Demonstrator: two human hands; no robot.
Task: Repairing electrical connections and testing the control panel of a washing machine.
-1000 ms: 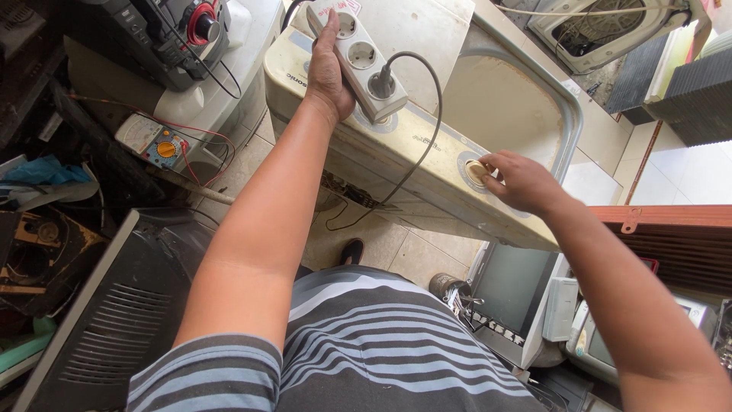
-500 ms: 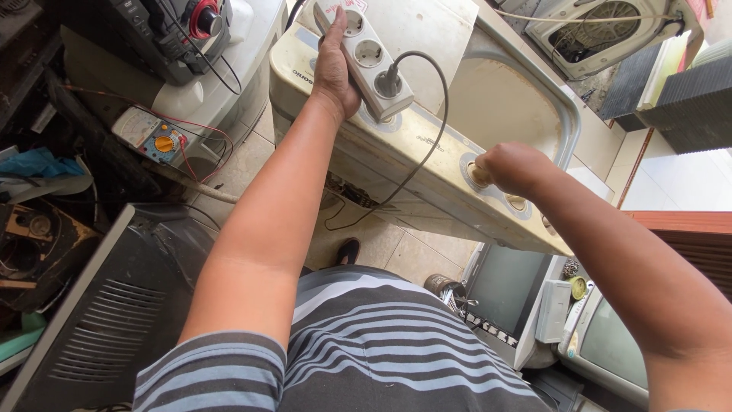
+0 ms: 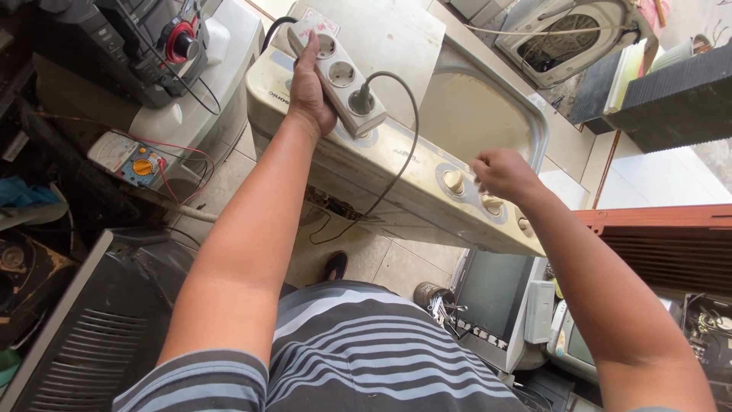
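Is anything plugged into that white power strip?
Yes, plugged in. One dark plug sits in the end socket of the power strip by the left hand; the other two visible sockets are empty.

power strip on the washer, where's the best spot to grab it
Probably the free end of the power strip, across its narrow sides, coming from above: it lies flat on the washing machine, a plug fills the near socket, and the left hand rests alongside.

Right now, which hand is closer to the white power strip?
The left hand. It rests against the white power strip on the washing machine; the right hand is apart from it, over the knobs.
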